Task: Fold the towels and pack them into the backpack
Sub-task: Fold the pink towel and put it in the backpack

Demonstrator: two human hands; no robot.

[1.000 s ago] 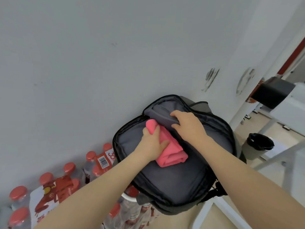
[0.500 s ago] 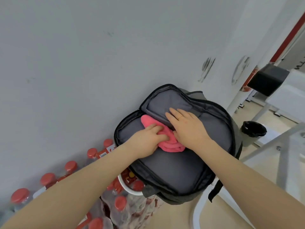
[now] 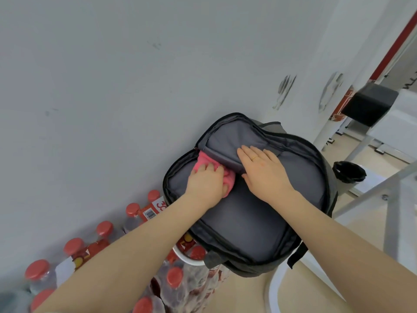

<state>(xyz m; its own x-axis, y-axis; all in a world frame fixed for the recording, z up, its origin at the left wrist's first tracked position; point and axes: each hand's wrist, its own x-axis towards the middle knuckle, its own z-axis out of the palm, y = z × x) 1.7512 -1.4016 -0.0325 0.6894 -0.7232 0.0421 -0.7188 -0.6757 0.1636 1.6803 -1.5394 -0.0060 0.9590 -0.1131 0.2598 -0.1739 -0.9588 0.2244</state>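
A dark grey backpack lies open against the wall, its zipper rim spread wide. A folded pink towel sits inside near the upper left of the opening, mostly tucked under an inner grey pocket flap. My left hand covers the towel's lower part, fingers curled on it. My right hand lies flat with fingers spread on the pocket flap, just right of the towel. Only the towel's edges show around my left hand.
Packs of bottles with red caps stand on the floor to the left below the backpack. A white chair frame sits under the bag. A black-lined bin and white table legs are to the right.
The pink towel went from lying on top of the bag lining to being pushed up under the inner pocket flap. My right hand flattened onto the flap.
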